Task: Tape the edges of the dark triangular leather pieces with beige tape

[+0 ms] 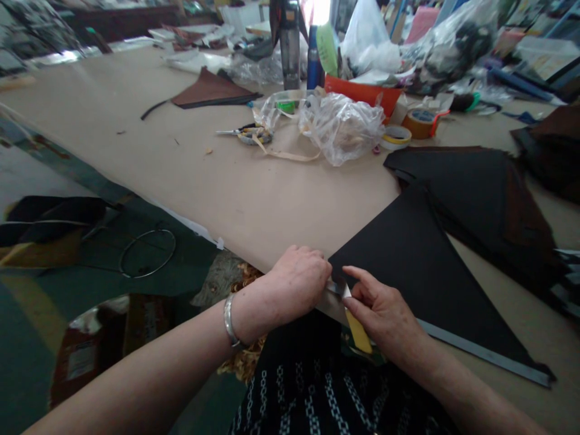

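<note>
A black triangular sheet [399, 248], possibly leather, lies at the table's near edge with a pale grey strip [484, 350] along its lower side. My left hand [296, 278] is closed at the sheet's left corner; its curled fingers hide what they grip. Just to its right, my right hand [380, 308] pinches a narrow piece, white at the top and yellow [357, 332] below, hanging past the table edge. Thumb and fingers partly cover this piece, so its kind is unclear. A short pale band shows between the two hands.
More dark sheets [462, 175] are piled at right. Beyond them are tape rolls [419, 122], a crumpled plastic bag [339, 127] and yellow-handled pliers [254, 133]. A brown piece [208, 90] lies farther back. Below the table at left stands a box [104, 344].
</note>
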Demonstrator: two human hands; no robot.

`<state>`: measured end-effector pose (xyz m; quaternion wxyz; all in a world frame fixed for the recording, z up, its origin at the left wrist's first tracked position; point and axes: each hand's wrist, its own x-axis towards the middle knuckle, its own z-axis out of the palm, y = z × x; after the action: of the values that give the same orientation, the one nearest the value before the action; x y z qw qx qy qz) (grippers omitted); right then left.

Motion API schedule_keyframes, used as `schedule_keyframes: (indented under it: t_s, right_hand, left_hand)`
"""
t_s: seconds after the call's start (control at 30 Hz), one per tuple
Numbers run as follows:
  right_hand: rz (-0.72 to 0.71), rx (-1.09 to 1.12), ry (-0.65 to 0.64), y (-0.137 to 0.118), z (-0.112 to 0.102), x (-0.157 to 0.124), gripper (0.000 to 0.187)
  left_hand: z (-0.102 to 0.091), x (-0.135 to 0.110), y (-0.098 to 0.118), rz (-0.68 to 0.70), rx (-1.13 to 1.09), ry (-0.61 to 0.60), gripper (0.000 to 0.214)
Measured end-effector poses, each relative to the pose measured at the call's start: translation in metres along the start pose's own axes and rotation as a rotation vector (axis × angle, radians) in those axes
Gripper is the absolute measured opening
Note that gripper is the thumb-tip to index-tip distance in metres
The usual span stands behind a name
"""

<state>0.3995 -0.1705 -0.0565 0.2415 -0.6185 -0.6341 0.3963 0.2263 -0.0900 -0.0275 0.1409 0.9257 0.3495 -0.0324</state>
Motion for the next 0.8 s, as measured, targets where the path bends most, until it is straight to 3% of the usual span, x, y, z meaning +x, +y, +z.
schedule_keyframes:
  t_s: [0.53, 0.7, 0.8]
  right_hand:
    - [-0.018, -0.249, -0.016, -0.004, 0.011, 0.007, 0.029]
    - [-0.02, -0.264, -0.041, -0.005, 0.014, 0.007, 0.029]
    - [-0.039, -0.185, -0.045, -0.01, 0.008, 0.002, 0.046]
  left_hand:
    - [-0.004, 0.003, 0.004, 0.017, -0.026, -0.07, 0.011]
    - [-0.005, -0.011, 0.02, 0.144, -0.407, -0.087, 0.02]
    - [-0.008, -0.023, 0.02, 0.062, -0.657, -0.048, 0.021]
